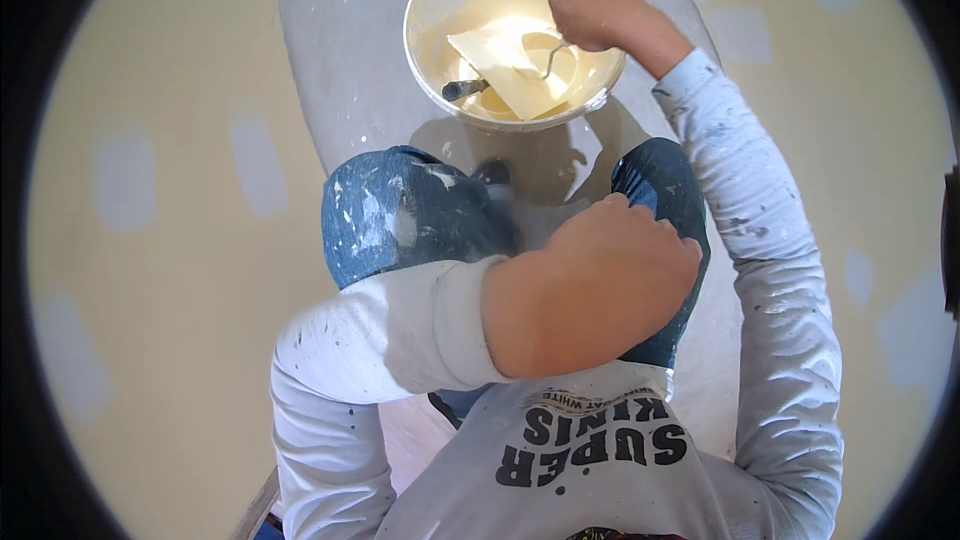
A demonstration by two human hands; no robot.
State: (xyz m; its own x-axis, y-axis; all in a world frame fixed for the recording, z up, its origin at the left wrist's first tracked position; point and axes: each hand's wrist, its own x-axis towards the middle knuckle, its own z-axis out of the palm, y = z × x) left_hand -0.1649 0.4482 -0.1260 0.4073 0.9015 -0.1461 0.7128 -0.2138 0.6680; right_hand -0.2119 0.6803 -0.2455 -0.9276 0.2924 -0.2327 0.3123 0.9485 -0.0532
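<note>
My right hand (600,15) is closed over the right part of the bucket's opening, gripping a tool with a bent wire frame (550,65). Inside the translucent white bucket (430,30) are a pale flat board (515,78), a dark handle (463,89) and cream-coloured material. My left hand (590,275) is held across my lap near my right knee (650,170), its fingers curled; whatever it holds, if anything, is hidden.
The bucket stands on a grey, worn platform (340,40) that I straddle or crouch on, with my paint-spattered left knee (390,220) below it. Beige surfaces with pale patches (125,180) lie on both sides. A dark object (950,240) shows at the right rim.
</note>
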